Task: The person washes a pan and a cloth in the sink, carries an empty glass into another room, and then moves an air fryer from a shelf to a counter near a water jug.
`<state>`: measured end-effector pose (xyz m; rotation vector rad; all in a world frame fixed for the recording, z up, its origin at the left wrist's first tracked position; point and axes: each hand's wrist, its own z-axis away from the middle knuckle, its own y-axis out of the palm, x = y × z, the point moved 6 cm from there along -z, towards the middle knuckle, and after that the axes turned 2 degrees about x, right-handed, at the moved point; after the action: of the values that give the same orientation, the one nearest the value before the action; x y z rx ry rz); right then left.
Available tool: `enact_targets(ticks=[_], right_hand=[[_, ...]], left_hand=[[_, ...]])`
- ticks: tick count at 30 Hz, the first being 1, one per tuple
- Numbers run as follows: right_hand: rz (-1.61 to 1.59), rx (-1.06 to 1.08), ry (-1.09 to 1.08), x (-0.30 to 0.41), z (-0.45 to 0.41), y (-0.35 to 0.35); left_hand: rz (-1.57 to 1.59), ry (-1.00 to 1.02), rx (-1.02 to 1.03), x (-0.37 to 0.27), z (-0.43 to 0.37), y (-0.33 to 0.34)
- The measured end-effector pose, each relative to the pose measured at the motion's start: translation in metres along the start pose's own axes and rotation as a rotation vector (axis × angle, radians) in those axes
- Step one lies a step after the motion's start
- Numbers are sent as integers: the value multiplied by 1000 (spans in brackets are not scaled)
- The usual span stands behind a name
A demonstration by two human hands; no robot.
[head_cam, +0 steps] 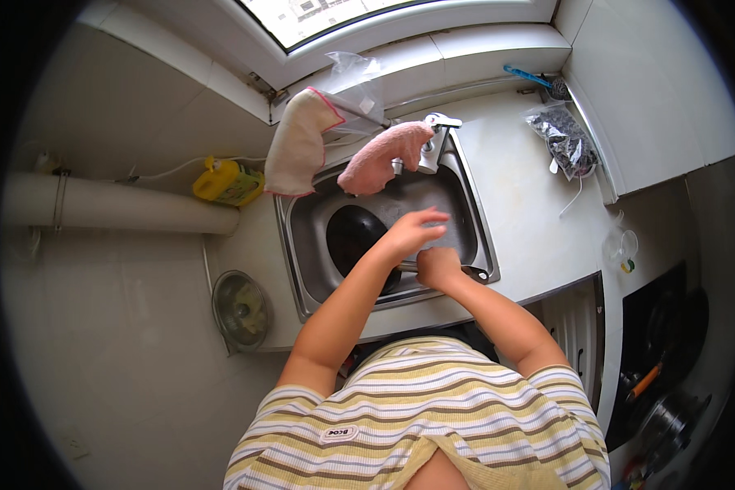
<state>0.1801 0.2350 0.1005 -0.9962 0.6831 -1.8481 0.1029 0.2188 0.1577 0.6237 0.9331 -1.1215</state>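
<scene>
In a stainless steel sink (pixel 309 269) lies a black wok (pixel 355 236), tilted, its handle (pixel 408 267) reaching toward the sink's right front corner. My right hand (pixel 439 267) is closed around that handle, whose dark end (pixel 476 274) shows past the wrist. Just above it, my left hand (pixel 415 231) has its fingers apart and holds nothing; they are slightly blurred. A pink cloth (pixel 384 157) hangs over the faucet (pixel 430 153) at the back of the sink. Beside it, to the left, hangs a cream cloth with a pink edge (pixel 297 144).
A yellow pump bottle (pixel 228 182) and a glass-lidded bowl (pixel 241 310) stand left of the sink. On the right counter are a plastic bag with dark contents (pixel 563 139) and a blue-handled scrubber (pixel 530 75). A stove (pixel 655 343) with pans is at the far right.
</scene>
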Motion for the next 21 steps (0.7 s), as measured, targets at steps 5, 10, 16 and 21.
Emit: enact_targets(ticks=[5,10,16,21], right_hand=[[-29,-28,89,40,8,2],[-66,-31,206,39,30,-8],[-13,-129,236,65,38,-26],[-98,-239,225,61,75,-10]], left_hand=[[121,-2,-208,79,102,-77],[211,-91,-413,126,155,-135],[184,31,-426,162,192,-183],[274,-152,-421,174,202,-180]])
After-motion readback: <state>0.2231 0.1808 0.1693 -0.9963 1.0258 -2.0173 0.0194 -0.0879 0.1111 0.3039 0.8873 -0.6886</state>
